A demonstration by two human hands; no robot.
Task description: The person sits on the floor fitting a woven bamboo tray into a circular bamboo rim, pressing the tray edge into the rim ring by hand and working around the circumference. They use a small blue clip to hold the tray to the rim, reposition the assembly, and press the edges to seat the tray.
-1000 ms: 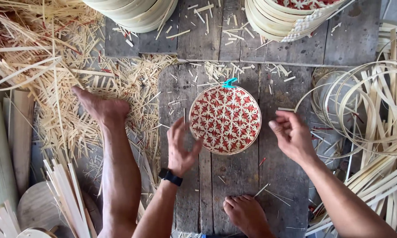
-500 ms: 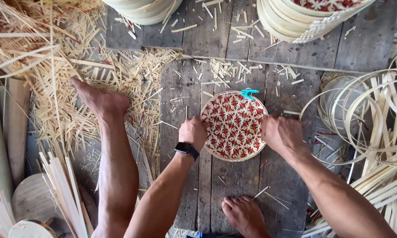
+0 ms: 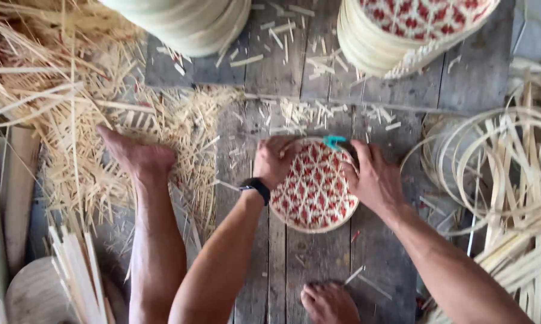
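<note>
Plank floor [image 3: 318, 90] | left hand [image 3: 276, 161], right hand [image 3: 372, 177] both grasp woven tray [image 3: 312, 195] rim | tray empty

Left hand [image 3: 274, 161] and right hand [image 3: 371, 177] grip opposite rims of a red-patterned woven tray [image 3: 314, 192] on plank floor [image 3: 384, 264].

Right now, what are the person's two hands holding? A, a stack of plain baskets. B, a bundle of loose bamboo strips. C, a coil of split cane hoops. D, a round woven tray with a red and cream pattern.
D: the left hand and right hand grip opposite edges of the round woven tray with a red and cream pattern, which lies on the wooden plank floor.
</note>
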